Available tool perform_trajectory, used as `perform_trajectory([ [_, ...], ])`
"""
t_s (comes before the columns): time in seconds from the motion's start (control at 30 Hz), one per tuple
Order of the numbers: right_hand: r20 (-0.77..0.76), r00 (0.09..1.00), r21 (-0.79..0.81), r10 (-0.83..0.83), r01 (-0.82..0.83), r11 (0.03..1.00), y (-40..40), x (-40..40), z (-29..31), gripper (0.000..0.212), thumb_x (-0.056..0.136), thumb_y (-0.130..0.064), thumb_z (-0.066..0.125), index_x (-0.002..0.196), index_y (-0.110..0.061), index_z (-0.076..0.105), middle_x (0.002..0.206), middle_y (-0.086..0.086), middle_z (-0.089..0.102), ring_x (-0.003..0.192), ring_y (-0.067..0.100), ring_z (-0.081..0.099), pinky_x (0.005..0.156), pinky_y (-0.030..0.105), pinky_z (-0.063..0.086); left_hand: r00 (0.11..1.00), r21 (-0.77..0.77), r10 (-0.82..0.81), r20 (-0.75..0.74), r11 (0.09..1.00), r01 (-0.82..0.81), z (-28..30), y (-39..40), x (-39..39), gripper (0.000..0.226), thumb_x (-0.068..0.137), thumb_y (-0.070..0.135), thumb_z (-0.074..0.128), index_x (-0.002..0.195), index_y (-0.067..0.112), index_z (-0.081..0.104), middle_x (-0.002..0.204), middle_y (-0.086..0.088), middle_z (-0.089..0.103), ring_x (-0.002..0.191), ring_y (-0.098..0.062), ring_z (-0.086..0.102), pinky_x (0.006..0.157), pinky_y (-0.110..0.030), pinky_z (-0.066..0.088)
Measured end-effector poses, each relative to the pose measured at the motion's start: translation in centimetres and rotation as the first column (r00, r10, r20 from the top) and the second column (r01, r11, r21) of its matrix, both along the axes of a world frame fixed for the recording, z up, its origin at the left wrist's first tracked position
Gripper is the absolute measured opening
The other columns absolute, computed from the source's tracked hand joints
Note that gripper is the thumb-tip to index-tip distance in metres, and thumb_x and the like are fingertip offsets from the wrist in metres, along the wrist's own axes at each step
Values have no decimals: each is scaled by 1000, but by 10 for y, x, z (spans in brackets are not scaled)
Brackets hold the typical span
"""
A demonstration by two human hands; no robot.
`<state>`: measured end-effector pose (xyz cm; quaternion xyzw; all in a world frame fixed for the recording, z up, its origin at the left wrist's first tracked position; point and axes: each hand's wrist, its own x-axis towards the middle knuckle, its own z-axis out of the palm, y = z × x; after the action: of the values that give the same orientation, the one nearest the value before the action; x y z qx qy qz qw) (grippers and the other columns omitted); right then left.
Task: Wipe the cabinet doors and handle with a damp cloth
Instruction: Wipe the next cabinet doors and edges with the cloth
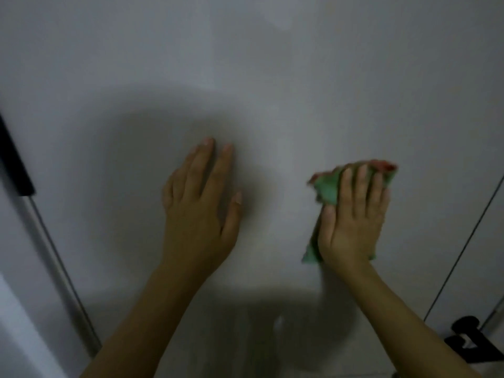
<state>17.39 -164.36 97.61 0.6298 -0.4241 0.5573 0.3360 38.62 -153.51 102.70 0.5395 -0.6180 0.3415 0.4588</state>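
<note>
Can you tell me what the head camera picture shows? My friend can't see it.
A right hand presses a green cloth flat against a white cabinet door. The left hand rests open on the same door, beside it. A dark handle shows at the left edge.

Left hand (pixel 200 205) lies flat at the middle of the pale grey cabinet door (pixel 245 77); right hand (pixel 351 214), nearer its right edge, presses the crumpled green-and-red cloth (pixel 328 186) against it.
</note>
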Motion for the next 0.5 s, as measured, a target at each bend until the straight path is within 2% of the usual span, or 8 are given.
perform_trajectory([
  [0.07,296,955,55,-14,-2,998,7,34,19,57,99,-35,22,148,-6,20,153,17,22,142,36,12,117,48,6,999,12,3,-42,1000,-3,-2,5,8,59,90,35,42,145,16,37,154,-13,28,140,-27,26,113,-39,12],
  [0.1,330,944,64,-3,-20,998,12,53,19,57,98,-35,25,147,-5,22,152,19,26,141,37,13,116,49,6,997,17,40,-60,999,-39,-6,6,11,59,90,36,41,146,16,36,155,-15,25,142,-27,22,115,-40,8],
  [0.13,269,963,58,20,-37,998,16,69,13,58,96,-35,29,147,-7,22,152,17,26,141,37,12,116,47,5,994,26,77,-80,997,-75,-10,6,14,60,90,36,40,147,17,34,155,-17,21,143,-29,18,115,-41,5],
  [0.2,-21,998,35,65,-64,997,23,86,-13,59,95,-34,33,150,-17,18,157,9,15,145,30,5,118,44,3,985,55,119,-124,992,-113,-20,4,20,61,91,37,39,148,18,30,156,-21,15,145,-32,11,116,-45,3],
  [0.27,-281,958,-17,62,-70,997,22,74,-37,58,98,-35,32,151,-21,15,160,0,4,146,25,5,118,43,4,983,77,132,-129,989,-123,-28,2,26,61,92,37,39,148,18,29,156,-22,13,145,-33,8,115,-49,5],
  [0.33,-344,938,-47,45,-65,997,17,49,-38,56,99,-36,29,151,-23,15,160,-4,1,146,22,5,119,42,4,987,74,121,-106,991,-114,-31,3,33,59,92,37,39,148,19,32,156,-20,15,145,-31,9,115,-49,8],
  [0.4,-195,981,-17,25,-29,999,12,32,-19,53,99,-36,25,150,-20,19,159,2,6,146,26,5,118,42,2,990,76,98,-97,993,-91,-30,6,39,57,92,38,39,147,22,33,157,-16,17,145,-28,10,114,-47,10],
  [0.5,319,947,64,-41,21,998,14,57,25,57,99,-34,23,147,-3,23,153,21,23,141,39,15,116,45,4,993,80,82,-84,994,-76,-29,8,45,57,91,38,40,146,22,36,157,-14,19,145,-26,11,113,-46,13],
])
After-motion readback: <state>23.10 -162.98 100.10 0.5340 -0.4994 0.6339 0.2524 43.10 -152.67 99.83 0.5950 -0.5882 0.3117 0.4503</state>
